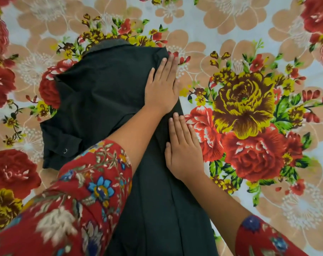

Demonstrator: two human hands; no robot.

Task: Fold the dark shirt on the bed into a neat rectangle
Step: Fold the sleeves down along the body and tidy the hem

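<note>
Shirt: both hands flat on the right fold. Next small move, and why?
Probably lift the left hand and fold in the left sleeve. The shirt has a straight right edge, pressed by the right hand, but the left sleeve lies splayed on the bedsheet.

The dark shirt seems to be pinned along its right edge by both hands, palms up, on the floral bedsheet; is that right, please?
Not quite: in the head view the left hand and right hand lie palms down, flat on the dark shirt along its right edge, over the floral bedsheet.

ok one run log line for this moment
step: smoothing fold | left hand: flat on dark shirt | right hand: flat on right edge | sleeve: unfolded
</note>
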